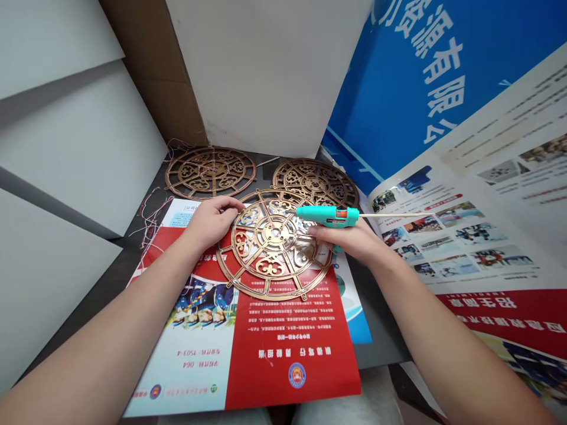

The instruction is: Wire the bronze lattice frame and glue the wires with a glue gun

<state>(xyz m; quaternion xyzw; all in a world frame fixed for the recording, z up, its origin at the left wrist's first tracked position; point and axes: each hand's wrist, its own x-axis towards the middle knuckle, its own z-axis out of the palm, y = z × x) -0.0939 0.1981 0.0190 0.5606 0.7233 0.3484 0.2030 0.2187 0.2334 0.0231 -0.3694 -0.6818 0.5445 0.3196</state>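
My left hand [215, 219] has its fingers curled at the upper left rim of a round openwork disc [271, 265], gold-brown with rings, spokes and scroll ornaments. My right hand [357, 239] is wrapped around a turquoise hot glue gun [325, 216], whose handle is mostly hidden. The gun lies level, its nozzle pointing left over the disc's upper part. A long pale glue stick [394, 215] juts out of its back. Beneath the disc is a red and pale blue printed leaflet [292, 330]. Whether the nozzle touches the disc I cannot tell.
Two places behind hold more openwork discs, one at the back left [211, 171] and some at the back right [316, 180]. Thin tangled strings [150, 221] lie at the left. White boards [266, 71] and a blue panel [390, 88] enclose the dark table. A printed poster [469, 236] stands right.
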